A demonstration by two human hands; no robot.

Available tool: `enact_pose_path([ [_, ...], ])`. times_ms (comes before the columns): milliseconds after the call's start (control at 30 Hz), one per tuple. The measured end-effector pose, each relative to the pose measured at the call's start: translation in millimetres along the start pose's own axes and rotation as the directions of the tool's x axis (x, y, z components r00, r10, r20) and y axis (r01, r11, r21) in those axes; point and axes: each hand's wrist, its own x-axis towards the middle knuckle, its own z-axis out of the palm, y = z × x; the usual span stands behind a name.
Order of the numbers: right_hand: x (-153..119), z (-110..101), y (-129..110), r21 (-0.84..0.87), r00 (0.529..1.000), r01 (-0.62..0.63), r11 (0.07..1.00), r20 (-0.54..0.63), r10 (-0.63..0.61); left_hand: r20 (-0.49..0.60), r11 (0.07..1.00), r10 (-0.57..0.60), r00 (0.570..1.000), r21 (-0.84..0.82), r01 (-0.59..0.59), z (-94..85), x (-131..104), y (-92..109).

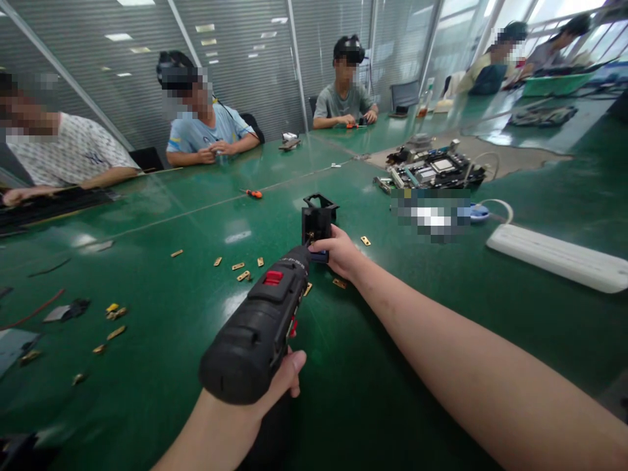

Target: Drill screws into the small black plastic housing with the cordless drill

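My left hand (282, 383) is wrapped round the grip of a black power drill (250, 327) with red switches. The drill points away from me, and its tip meets the front of a small black box-like part (316, 222). That part is held by my right hand (341, 252), thumb on its near face and fingers at its right side. A brassy piece shows inside the part beside the drill tip. Several small brass plates with holes, one of them a plate (238, 266) left of the part, lie around on the green table (343, 366).
A circuit board (436, 169) lies at the back right, and a white power strip (559, 256) at the right. An orange screwdriver (254, 193) lies farther back. More brass bits (116, 311) and wires are at the left. Several people sit round the table's far side.
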Motion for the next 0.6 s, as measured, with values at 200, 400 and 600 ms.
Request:
enact_pose_path([
  [200,-0.6,3.2,-4.1,0.080,0.999,-0.041,0.996,-0.011,0.042,-0.047,1.000,0.019,0.999,-0.013,-0.019,4.4,3.2,-2.8],
  [400,-0.2,3.3,-6.4,0.147,0.998,-0.056,0.988,-0.016,0.059,-0.053,0.990,0.090,0.994,-0.101,-0.095,6.0,10.7,1.2],
  [600,2.7,2.2,-3.8,0.105,1.000,-0.027,0.994,-0.013,0.029,-0.063,0.989,0.119,0.991,-0.085,-0.124,6.5,17.2,-2.1],
])
